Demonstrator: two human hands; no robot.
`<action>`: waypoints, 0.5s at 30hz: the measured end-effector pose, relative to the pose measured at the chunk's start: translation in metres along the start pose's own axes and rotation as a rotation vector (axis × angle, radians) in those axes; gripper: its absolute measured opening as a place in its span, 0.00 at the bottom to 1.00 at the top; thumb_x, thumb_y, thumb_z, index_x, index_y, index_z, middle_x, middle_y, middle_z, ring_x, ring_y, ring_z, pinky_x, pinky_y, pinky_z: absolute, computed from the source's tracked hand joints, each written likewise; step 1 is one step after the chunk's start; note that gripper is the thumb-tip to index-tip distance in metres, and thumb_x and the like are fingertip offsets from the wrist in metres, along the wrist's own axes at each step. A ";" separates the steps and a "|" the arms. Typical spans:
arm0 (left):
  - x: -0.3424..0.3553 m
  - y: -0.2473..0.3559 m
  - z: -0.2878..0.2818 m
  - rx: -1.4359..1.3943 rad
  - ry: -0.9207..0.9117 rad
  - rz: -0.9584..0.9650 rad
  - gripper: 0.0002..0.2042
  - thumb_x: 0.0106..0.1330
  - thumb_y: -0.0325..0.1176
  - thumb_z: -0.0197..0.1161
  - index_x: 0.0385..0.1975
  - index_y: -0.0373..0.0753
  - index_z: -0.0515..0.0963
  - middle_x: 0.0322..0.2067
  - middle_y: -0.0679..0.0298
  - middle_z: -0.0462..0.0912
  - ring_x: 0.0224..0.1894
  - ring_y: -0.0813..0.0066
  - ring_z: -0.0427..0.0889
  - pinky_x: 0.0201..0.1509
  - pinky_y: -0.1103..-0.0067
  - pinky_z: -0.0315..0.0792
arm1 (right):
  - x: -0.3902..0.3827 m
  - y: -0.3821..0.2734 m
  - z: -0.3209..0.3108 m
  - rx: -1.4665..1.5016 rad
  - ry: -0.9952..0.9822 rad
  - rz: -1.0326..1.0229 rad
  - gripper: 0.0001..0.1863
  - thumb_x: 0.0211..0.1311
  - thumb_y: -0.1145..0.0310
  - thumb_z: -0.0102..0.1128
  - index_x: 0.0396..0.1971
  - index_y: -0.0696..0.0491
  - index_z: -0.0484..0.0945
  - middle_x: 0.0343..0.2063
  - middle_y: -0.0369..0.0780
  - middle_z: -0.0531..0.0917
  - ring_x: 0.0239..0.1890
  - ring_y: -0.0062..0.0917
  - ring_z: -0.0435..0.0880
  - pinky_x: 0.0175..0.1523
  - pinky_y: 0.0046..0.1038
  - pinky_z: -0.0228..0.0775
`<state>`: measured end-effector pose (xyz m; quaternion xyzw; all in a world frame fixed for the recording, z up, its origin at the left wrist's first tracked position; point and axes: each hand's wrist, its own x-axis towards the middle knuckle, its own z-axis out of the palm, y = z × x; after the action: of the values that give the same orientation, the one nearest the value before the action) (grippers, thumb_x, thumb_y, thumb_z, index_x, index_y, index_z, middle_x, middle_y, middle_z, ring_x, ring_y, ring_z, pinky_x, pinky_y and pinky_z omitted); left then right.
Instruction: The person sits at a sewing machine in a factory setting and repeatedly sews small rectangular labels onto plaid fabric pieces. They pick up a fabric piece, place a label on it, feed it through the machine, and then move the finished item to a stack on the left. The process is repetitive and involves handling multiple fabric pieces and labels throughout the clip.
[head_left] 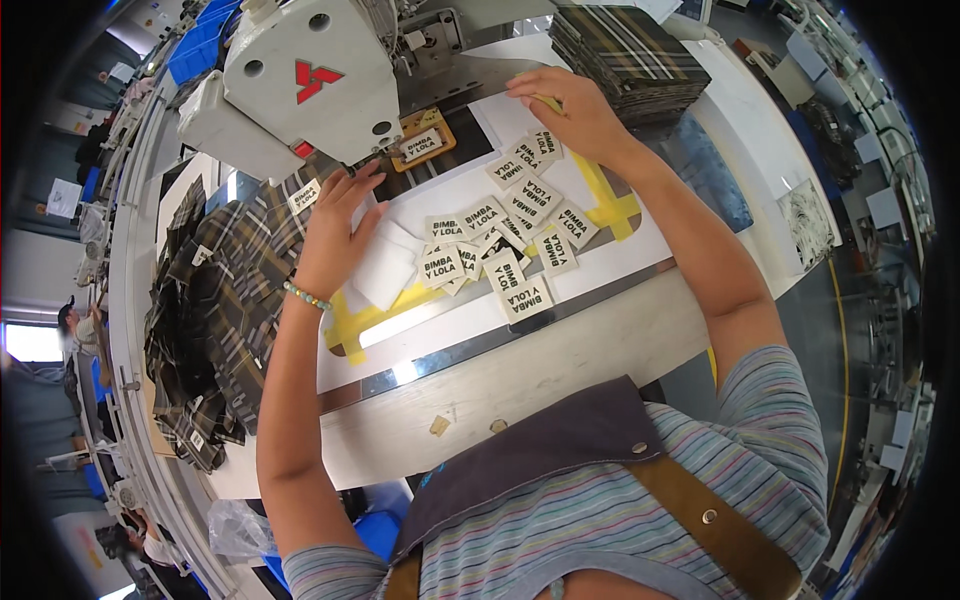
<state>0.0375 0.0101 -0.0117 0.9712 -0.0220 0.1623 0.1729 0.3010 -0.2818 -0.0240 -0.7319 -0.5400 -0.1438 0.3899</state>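
Note:
My left hand (342, 220), fingers apart, rests just below the needle area of a white sewing machine (290, 75), beside plaid fabric (230, 290) with a stitched-on label (303, 198). An orange template (438, 155) holding a pale label sits by the needle, right of that hand. My right hand (572, 120) grips a thin yellow tool (546, 101) above the upper right of the work board. Between my hands, several loose printed labels (524, 301) are spread over the white, yellow-taped board (445, 334), with blank white squares (385, 268) at their left.
A stack of folded plaid fabric (625, 65) stands at back right. A metal edge strip (400, 378) borders the board above the pale table edge (570, 365). Blue bins (195, 45) stand at back left. Other people (82, 330) work at stations along the left.

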 end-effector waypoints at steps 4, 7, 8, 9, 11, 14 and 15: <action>0.004 -0.003 0.006 0.023 0.005 0.038 0.19 0.73 0.31 0.67 0.63 0.37 0.81 0.69 0.60 0.79 0.71 0.48 0.72 0.79 0.62 0.62 | 0.001 -0.002 0.000 0.053 -0.030 0.053 0.13 0.71 0.75 0.60 0.50 0.55 0.88 0.55 0.41 0.88 0.56 0.35 0.86 0.64 0.34 0.77; 0.009 0.002 0.008 0.002 0.006 0.065 0.19 0.72 0.33 0.68 0.62 0.36 0.81 0.68 0.59 0.79 0.70 0.43 0.72 0.77 0.58 0.65 | -0.002 0.000 0.001 0.046 -0.041 0.050 0.12 0.71 0.75 0.61 0.50 0.54 0.89 0.55 0.40 0.89 0.56 0.35 0.87 0.64 0.34 0.77; 0.012 0.005 0.008 -0.006 -0.015 0.066 0.19 0.72 0.33 0.68 0.61 0.36 0.81 0.68 0.59 0.79 0.70 0.44 0.72 0.76 0.58 0.65 | -0.001 0.003 0.000 0.036 -0.044 0.036 0.12 0.71 0.75 0.61 0.49 0.54 0.89 0.54 0.40 0.89 0.56 0.36 0.87 0.64 0.34 0.77; 0.015 0.008 0.008 -0.014 -0.035 0.067 0.19 0.72 0.33 0.68 0.61 0.36 0.81 0.67 0.59 0.80 0.69 0.44 0.72 0.76 0.58 0.66 | -0.001 0.006 -0.001 0.038 -0.051 0.034 0.12 0.71 0.74 0.61 0.49 0.54 0.89 0.55 0.40 0.89 0.56 0.36 0.87 0.64 0.34 0.77; 0.020 0.010 0.013 -0.015 -0.049 0.085 0.19 0.71 0.33 0.68 0.61 0.36 0.81 0.66 0.58 0.80 0.69 0.45 0.73 0.75 0.59 0.66 | -0.002 0.010 -0.004 0.039 -0.064 0.029 0.12 0.71 0.74 0.62 0.50 0.53 0.89 0.55 0.39 0.88 0.57 0.36 0.86 0.64 0.35 0.77; 0.023 0.008 0.019 0.001 -0.056 0.107 0.20 0.72 0.33 0.68 0.61 0.37 0.81 0.66 0.58 0.80 0.72 0.48 0.71 0.77 0.60 0.65 | -0.003 0.010 -0.004 0.029 -0.081 0.061 0.13 0.70 0.74 0.62 0.50 0.53 0.89 0.54 0.40 0.88 0.57 0.36 0.86 0.64 0.35 0.77; 0.023 0.008 0.018 0.002 -0.077 0.094 0.20 0.72 0.33 0.67 0.62 0.38 0.81 0.68 0.59 0.79 0.74 0.49 0.69 0.79 0.61 0.63 | -0.004 0.010 -0.004 0.023 -0.088 0.053 0.13 0.70 0.74 0.62 0.50 0.54 0.89 0.55 0.40 0.88 0.57 0.36 0.86 0.64 0.35 0.77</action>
<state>0.0643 -0.0035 -0.0171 0.9748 -0.0742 0.1330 0.1632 0.3096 -0.2883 -0.0283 -0.7472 -0.5384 -0.0950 0.3778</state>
